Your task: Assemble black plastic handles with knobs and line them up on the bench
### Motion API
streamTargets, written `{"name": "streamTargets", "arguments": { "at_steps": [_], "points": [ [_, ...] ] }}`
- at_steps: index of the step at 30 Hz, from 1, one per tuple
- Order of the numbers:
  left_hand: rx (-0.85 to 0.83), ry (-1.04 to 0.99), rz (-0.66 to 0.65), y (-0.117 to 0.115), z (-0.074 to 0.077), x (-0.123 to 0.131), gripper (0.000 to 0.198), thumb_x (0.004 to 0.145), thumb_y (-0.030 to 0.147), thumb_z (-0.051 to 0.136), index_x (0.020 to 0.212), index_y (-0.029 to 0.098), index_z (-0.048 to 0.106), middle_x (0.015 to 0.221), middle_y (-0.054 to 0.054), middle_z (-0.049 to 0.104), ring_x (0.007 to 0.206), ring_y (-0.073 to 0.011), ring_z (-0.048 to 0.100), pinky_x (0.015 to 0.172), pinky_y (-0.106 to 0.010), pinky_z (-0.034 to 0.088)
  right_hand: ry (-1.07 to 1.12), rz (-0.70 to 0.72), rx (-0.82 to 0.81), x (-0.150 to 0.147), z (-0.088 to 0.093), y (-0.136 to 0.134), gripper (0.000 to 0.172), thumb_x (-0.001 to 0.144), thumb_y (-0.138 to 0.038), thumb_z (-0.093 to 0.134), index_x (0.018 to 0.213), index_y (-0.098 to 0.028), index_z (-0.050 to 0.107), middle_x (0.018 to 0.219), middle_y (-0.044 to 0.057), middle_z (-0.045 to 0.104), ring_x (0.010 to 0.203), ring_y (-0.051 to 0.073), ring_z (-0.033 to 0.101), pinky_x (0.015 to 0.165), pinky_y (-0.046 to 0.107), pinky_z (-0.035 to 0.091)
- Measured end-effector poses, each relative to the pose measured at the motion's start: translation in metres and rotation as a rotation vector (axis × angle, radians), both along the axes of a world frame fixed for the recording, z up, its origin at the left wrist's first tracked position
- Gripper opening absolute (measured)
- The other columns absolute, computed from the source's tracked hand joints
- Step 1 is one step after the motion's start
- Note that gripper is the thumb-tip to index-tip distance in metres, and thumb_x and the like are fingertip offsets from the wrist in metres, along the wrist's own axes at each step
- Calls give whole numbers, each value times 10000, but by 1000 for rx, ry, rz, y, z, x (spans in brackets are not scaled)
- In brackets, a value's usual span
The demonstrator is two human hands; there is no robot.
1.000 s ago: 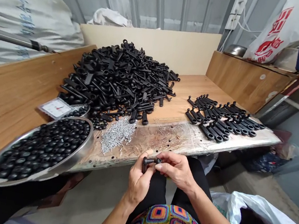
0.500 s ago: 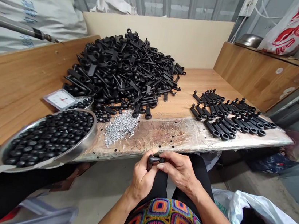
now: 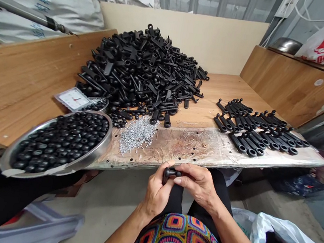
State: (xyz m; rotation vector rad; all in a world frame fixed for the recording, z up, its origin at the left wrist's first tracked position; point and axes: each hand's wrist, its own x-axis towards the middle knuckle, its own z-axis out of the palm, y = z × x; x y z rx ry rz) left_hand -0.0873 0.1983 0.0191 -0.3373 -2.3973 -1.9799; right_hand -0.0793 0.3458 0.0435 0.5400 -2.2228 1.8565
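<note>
Just past the table's front edge, my left hand (image 3: pixel 156 194) is closed around a black plastic crank handle (image 3: pixel 170 172), its rounded end showing between thumb and fingers. My right hand (image 3: pixel 198 184) pinches the narrow end that juts out to the right, with thumb and forefinger on it. Whether a separate small part sits under the right fingertips is hidden. Beyond my hands lies a heap of small silver pins (image 3: pixel 138 134), and behind it a tall pile of black crank handles (image 3: pixel 145 67).
A metal bowl (image 3: pixel 108 140) of round black knobs (image 3: pixel 64 140) stands at the table's left front, beside a small dial gauge (image 3: pixel 74 98). Rows of crank handles with upright pegs (image 3: pixel 256 128) lie on the right. A white bag (image 3: pixel 261 226) is on the floor at lower right.
The view has shifted slightly, so the table's contents appear further right. My right fingers have closed further over the narrow end of the crank handle; my left hand keeps its hold.
</note>
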Motion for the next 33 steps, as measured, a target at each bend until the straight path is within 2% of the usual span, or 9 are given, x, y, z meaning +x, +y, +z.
{"name": "streamTargets", "arguments": {
  "at_steps": [6, 10, 15, 19, 24, 26, 28, 30, 33],
  "points": [
    [5, 9, 0, 1, 1, -2, 287, 788, 298, 555, 1055, 191, 561, 930, -9, 650, 833, -165, 593, 767, -241, 450, -4, -21, -26, -1, -4, -3, 176, 797, -288, 639, 963, -256, 689, 856, 24, 688, 793, 186, 630, 734, 272, 482],
    [-1, 37, 9, 1, -4, 1, 282, 809, 315, 540, 1063, 192, 550, 886, -8, 640, 789, -159, 593, 733, -240, 457, -72, -5, -55, 0, -6, -5, 180, 790, -308, 644, 949, -242, 698, 756, 18, 677, 644, 162, 615, 635, 262, 492],
    [-93, 82, 3, -1, -9, 4, 303, 840, 303, 496, 1117, 183, 512, 982, -41, 647, 845, -165, 606, 772, -251, 466, -118, 5, -79, 2, -11, -4, 187, 785, -321, 643, 938, -235, 706, 684, 17, 652, 506, 127, 555, 533, 244, 468],
    [-182, 166, -40, -1, -13, 4, 334, 849, 302, 464, 1149, 155, 490, 1056, -89, 642, 937, -192, 617, 811, -273, 485, -86, -29, -109, 4, -9, -7, 154, 766, -317, 653, 881, -241, 722, 603, 6, 614, 480, 122, 519, 529, 247, 452],
    [-295, 341, 117, 8, -26, -16, 327, 836, 334, 447, 1088, 139, 520, 918, -119, 688, 826, -229, 666, 682, -291, 539, -233, -36, -330, -7, -14, -9, 190, 704, -374, 688, 799, -212, 722, 556, -16, 572, 429, 89, 434, 421, 207, 356],
    [-302, 369, 110, 18, -25, -28, 348, 831, 366, 438, 1083, 142, 524, 934, -130, 686, 834, -246, 667, 681, -309, 548, -287, -28, -377, -15, -13, -2, 210, 690, -378, 696, 788, -192, 714, 515, -36, 523, 401, 66, 389, 388, 187, 301],
    [-311, 349, 32, 29, -18, -36, 416, 836, 399, 423, 1151, 137, 491, 999, -142, 669, 888, -257, 654, 709, -328, 549, -284, -18, -348, -22, -4, 10, 229, 693, -385, 689, 789, -178, 708, 533, -37, 522, 415, 60, 393, 395, 178, 298],
    [-322, 306, -68, 39, -7, -37, 542, 834, 422, 443, 1284, 129, 371, 1097, -155, 627, 966, -260, 626, 759, -344, 540, -239, 7, -273, -27, 10, 26, 253, 722, -399, 656, 817, -169, 702, 601, -17, 569, 482, 83, 465, 450, 184, 359],
    [-285, 285, -149, 45, 3, -38, 733, 816, 430, 504, 1397, 169, 140, 1242, -150, 528, 1084, -259, 557, 872, -390, 487, -106, -84, -3, -40, 35, 53, 239, 770, -377, 607, 819, -159, 693, 651, 1, 603, 604, 121, 534, 564, 205, 407]
  ]
}}
